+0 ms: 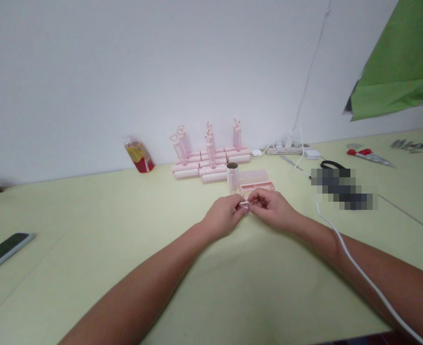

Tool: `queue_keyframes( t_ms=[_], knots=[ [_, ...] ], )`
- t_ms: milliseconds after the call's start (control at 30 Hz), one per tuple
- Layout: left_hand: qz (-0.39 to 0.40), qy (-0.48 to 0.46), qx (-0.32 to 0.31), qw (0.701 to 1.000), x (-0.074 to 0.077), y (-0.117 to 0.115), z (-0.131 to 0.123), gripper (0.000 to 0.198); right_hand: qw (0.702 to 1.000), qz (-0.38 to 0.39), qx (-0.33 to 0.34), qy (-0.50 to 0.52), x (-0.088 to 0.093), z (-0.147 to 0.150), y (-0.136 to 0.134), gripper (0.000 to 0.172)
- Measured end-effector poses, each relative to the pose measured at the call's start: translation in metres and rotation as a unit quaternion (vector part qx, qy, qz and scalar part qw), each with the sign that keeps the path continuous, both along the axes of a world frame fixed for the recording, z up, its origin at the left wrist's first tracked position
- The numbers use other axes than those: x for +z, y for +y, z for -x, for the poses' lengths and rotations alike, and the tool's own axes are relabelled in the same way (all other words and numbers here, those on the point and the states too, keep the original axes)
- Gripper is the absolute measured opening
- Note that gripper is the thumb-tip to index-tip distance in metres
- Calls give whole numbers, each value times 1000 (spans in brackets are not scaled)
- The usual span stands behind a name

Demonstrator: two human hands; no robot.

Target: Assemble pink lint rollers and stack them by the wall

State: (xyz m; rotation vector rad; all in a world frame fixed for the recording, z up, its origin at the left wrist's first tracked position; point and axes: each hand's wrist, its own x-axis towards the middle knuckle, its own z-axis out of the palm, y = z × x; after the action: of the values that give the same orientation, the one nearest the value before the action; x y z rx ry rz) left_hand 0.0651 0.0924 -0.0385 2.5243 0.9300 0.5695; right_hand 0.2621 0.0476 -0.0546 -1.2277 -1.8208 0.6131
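Observation:
Between the fingertips of my left hand (226, 214) is a small whitish-pink piece (244, 203), partly hidden by the fingers. The fingers of my right hand (271, 208) pinch at the same piece from the other side. Just beyond the hands lies an open pink case half (257, 187). Behind it is a pale translucent pink piece (254, 176). A short shiny cylinder (232, 177) with a dark open top stands to their left. Farther back, several pink tubes (212, 155) with heart-shaped tops stand among pink cases (186, 174) lying in rows.
A red and yellow packet (139, 155) leans near the wall. At the left edge lies a phone (5, 251). To the right are a power strip (288, 149), a white cable (344, 244) crossing over my right forearm, red-handled scissors (371, 155) and a blurred-out dark item (343, 187).

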Motion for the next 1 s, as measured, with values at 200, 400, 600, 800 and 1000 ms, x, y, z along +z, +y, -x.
queue_keyframes(
  t_ms=[200, 400, 600, 800, 1000],
  knots=[
    [17, 4, 111, 994, -14, 30, 7, 21, 965, -148, -164, -141, -1, -19, 15, 17],
    [6, -2, 131, 991, -20, 50, 0, 15, 940, -48, -252, -225, -20, -41, 35, 23],
    [-16, -4, 165, 986, -26, 57, -7, 15, 934, 2, -264, -242, -28, -45, 41, 25],
    [-28, 8, 183, 983, -28, 61, -12, 22, 925, 29, -269, -265, -28, -44, 37, 24],
    [-29, 29, 173, 984, -25, 59, -12, 31, 917, 44, -280, -279, -24, -42, 35, 25]
  ],
)
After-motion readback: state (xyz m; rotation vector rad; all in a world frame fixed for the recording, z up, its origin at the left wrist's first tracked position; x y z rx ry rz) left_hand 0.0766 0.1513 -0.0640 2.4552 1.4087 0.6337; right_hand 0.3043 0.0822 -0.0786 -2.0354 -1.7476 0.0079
